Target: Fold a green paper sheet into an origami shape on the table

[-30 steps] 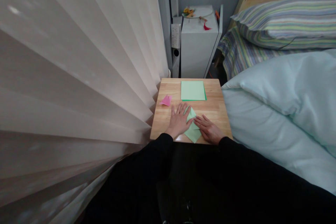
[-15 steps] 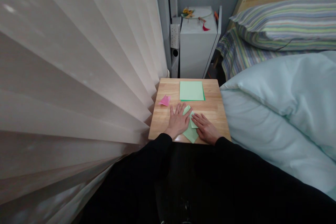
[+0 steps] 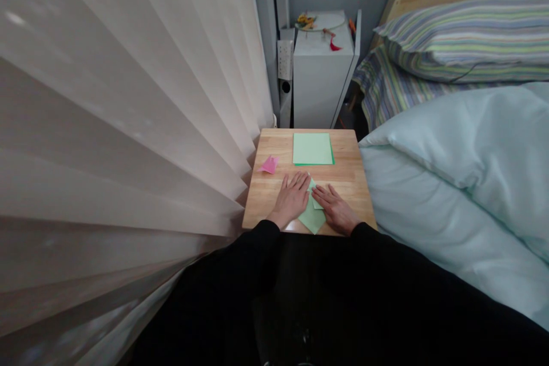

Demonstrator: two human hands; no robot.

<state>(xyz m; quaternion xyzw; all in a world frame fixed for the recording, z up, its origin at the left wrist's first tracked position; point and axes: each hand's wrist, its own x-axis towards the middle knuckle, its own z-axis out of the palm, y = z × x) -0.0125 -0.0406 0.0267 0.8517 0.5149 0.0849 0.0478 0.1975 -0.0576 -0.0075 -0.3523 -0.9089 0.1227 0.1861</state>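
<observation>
A partly folded sheet of light green paper (image 3: 312,221) lies near the front edge of the small wooden table (image 3: 349,183). Flat over its left side rests my left hand (image 3: 292,200), open, its fingers extended and close together. My right hand (image 3: 337,210) is open too, with its fingertips pressing on the right flap of the paper. Both hands hide parts of the folds. Beyond them sits a stack of square green paper (image 3: 312,148). A small folded pink paper piece (image 3: 269,164) stands at the table's left.
A pleated curtain (image 3: 171,126) hangs close along the table's left side. To the right is a bed with a pale blue duvet (image 3: 450,166) and a striped pillow (image 3: 463,40). Behind the table stands a white cabinet (image 3: 321,86) with small ornaments on top.
My left hand's fingers have drawn together from a spread pose and now lie further over the upper part of the green paper. My right hand has barely moved.
</observation>
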